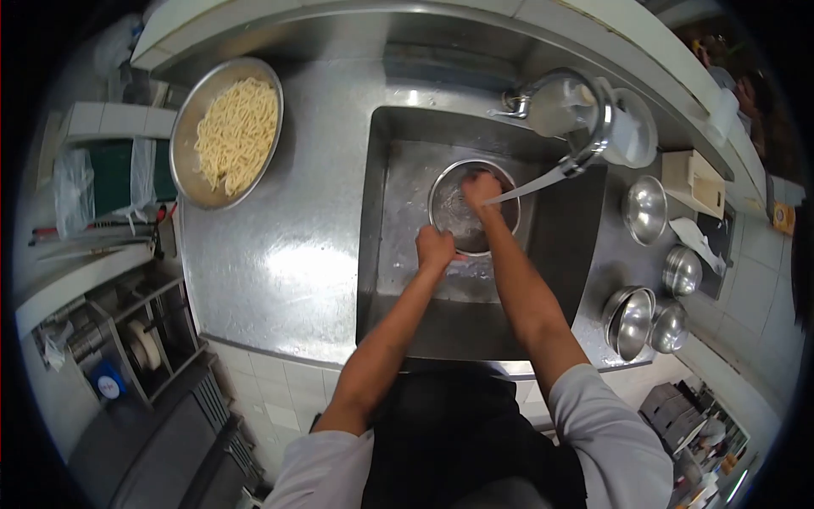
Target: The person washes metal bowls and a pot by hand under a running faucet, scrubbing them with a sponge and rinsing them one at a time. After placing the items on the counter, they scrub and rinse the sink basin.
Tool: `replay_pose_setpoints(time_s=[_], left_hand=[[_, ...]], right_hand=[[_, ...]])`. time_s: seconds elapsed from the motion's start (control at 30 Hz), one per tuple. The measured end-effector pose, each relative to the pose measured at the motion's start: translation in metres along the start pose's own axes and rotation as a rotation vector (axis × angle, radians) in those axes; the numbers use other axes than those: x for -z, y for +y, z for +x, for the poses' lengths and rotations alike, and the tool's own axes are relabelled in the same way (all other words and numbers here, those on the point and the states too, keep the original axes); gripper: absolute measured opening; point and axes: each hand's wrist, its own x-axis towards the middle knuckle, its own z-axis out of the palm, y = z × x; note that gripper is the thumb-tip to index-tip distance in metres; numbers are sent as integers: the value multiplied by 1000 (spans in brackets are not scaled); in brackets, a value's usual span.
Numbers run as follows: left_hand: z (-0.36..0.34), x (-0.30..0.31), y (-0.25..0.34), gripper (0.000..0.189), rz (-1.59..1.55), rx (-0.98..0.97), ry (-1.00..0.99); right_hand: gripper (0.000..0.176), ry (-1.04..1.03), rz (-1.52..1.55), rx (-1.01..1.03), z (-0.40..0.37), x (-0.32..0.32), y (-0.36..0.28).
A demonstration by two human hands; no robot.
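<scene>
A round metal bowl [450, 229] sits in the steel sink [483, 318], with water in it. My left hand [436, 248] grips the near left of its rim, thumb over the edge. Inside the bowl is my right hand [481, 188], its fingers curled downward near the far wall. Whatever those fingers may hold is hidden and blurred. A stream of water [530, 187] runs from the curved faucet [602, 127] onto my right wrist area and into the bowl.
A large metal bowl [182, 161] of noodles [237, 136] stands at the left of the steel counter [288, 246]. Several metal bowls [634, 325] cluster right of the sink. Clear plastic containers [632, 127] stand behind the faucet. Shelving [148, 339] is at the lower left.
</scene>
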Motion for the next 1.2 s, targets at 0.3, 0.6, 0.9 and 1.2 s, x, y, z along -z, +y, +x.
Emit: replay_pose_setpoints(time_s=[0.3,0.6,0.9,1.2], left_hand=[[-14,24,50,28,-679,208,-21],[-47,-27,29,25,-1058,251,0],[-20,39,86,26,-126,-27,-281],[30,43,9,23,-105,-54,133]], right_hand=[[21,-993,1411,-81,-25,71,-45],[27,-143,1369,-54,-65,113,-112],[46,573,121,47,-100,61,103],[61,16,795,-326,-83,21,30]])
